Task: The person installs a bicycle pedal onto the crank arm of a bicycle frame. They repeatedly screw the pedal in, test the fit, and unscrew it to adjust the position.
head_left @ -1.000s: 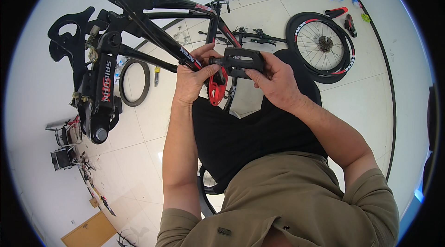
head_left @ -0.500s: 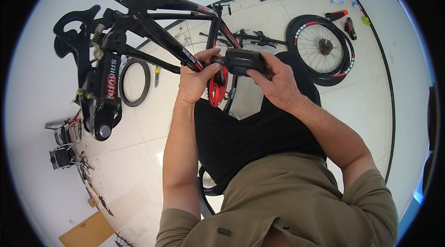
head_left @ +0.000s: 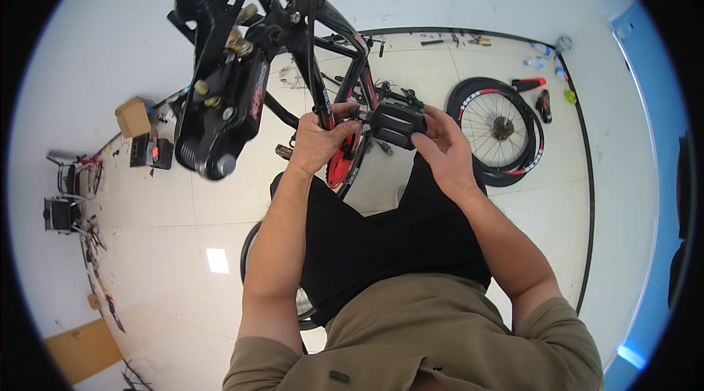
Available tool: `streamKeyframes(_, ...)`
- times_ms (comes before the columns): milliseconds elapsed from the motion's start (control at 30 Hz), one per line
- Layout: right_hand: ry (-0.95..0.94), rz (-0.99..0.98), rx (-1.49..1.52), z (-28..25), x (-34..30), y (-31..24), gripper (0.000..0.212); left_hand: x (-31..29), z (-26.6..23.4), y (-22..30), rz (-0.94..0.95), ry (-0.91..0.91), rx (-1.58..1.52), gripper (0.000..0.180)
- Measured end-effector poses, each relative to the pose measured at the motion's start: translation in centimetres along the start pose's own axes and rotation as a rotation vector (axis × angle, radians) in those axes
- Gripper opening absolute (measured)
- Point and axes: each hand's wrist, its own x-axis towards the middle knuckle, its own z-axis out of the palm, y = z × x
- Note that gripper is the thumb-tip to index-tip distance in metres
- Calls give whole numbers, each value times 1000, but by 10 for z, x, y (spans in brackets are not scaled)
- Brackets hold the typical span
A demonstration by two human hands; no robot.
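Note:
A black bicycle pedal [head_left: 398, 125] is held in my right hand [head_left: 445, 150], the thumb on its near edge and the fingers behind it. My left hand [head_left: 323, 140] pinches at the pedal's spindle end, beside the crank; its fingertips partly hide the join, so I cannot tell whether the spindle sits in the crank. Just below this hand is the red chain guard [head_left: 339, 169]. The black bicycle frame [head_left: 363, 50] rises beyond my hands. A black rear derailleur [head_left: 235, 97] with springs looms large at the left, close to my view.
A wheel [head_left: 469, 97] with a cassette lies on the tiled floor at right. Beyond the frame are a handlebar [head_left: 403, 97], pliers [head_left: 480, 42] and plastic bottles [head_left: 534, 63]. Far left stand an open cardboard box [head_left: 133, 118] and a black case [head_left: 61, 215].
My view has shifted, and the frame and derailleur appear turned and further right. The pedal has tilted, showing more of its slotted face. Both hands keep their hold.

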Motion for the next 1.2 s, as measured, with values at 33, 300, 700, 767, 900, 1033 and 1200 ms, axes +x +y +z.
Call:
streamKeyframes(33,-13,-11,-10,-2,3,-2,58,-1,-1,0,0,-1,-20,40)
streamKeyframes(300,-158,-165,-371,27,44,-55,43,6,-15,-19,-58,45,-88,35)
streamKeyframes(700,-579,-202,-1347,79,82,-84,28,7,-9,-16,-23,48,-129,29)
streamKeyframes(767,-622,-216,-1425,82,87,-86,27,6,-9,-16,-5,38,-88,30)
streamKeyframes(900,-693,-185,-1488,96,94,-91,27,5,-12,-21,-39,80,-14,30)
streamKeyframes(1033,-709,-221,-1439,90,103,-82,29,6,-8,-20,-10,58,-65,30)
streamKeyframes(1200,-777,-206,-1426,86,113,-76,30,2,-6,-9,-44,66,-33,30)
